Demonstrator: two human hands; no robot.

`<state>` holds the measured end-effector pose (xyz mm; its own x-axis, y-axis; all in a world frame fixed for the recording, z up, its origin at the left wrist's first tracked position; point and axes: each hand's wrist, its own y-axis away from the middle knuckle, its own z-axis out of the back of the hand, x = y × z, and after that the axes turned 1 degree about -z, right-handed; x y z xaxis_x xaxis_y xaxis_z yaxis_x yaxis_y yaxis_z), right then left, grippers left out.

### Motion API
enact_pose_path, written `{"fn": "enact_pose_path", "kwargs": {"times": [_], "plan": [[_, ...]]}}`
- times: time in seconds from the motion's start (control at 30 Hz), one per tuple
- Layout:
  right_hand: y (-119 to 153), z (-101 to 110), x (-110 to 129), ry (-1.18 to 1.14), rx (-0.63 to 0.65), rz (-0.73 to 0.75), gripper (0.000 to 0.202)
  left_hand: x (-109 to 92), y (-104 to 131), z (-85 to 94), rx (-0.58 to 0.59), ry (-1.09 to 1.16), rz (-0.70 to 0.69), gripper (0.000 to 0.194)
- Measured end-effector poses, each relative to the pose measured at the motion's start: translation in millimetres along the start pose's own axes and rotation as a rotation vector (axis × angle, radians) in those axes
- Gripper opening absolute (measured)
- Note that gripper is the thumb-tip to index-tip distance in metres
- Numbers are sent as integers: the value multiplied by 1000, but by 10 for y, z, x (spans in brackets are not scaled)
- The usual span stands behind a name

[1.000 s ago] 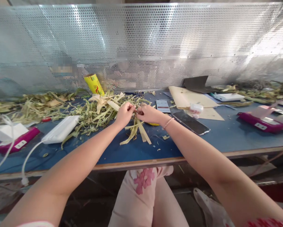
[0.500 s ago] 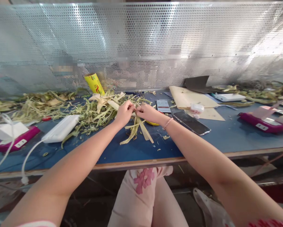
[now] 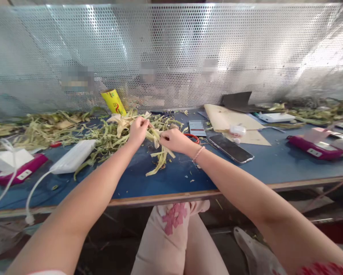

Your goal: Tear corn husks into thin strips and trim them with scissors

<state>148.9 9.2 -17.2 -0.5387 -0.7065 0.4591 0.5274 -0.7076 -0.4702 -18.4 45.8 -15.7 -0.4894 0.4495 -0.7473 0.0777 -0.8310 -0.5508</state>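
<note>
Pale green plant strips (image 3: 153, 136) stretch between my two hands above the blue table. My left hand (image 3: 138, 129) pinches their upper left end, beside a cream-coloured dried leaf (image 3: 121, 124). Lower down and to the right, my right hand (image 3: 171, 139) has its fingers closed round the same strips. Loose strips (image 3: 159, 164) lie on the table just below the hands. A heap of green stalks and leaves (image 3: 105, 137) spreads to the left of my left hand. Part of a red ring-shaped object (image 3: 193, 137) shows behind my right wrist.
Left: a white power bank (image 3: 74, 156) with a cable and a magenta power strip (image 3: 34, 170). Right: a black phone (image 3: 231, 148), brown paper (image 3: 232, 118) and another magenta strip (image 3: 314, 148). A yellow tube (image 3: 113, 102) leans by the perforated metal screen (image 3: 177, 49).
My hands have moved apart, the left one up and to the left, the right one slightly down. The strips now show between them. A red ring-shaped edge shows by my right wrist.
</note>
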Motion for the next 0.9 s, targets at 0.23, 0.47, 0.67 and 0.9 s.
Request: {"fn": "enact_pose_path", "kwargs": {"times": [0.23,0.47,0.67,0.9], "plan": [[12,141,-130,39,-120,-42,26,-210,176,-82,168,-91,-104,20],[-11,75,-120,146,-59,47,22,-263,209,-138,142,-51,-125,18],[-8,63,-126,151,-83,41,17,-283,213,-131,146,-5,-132,19],[-15,72,-108,196,-57,98,20,-342,239,-135,128,-32,-142,17]]}}
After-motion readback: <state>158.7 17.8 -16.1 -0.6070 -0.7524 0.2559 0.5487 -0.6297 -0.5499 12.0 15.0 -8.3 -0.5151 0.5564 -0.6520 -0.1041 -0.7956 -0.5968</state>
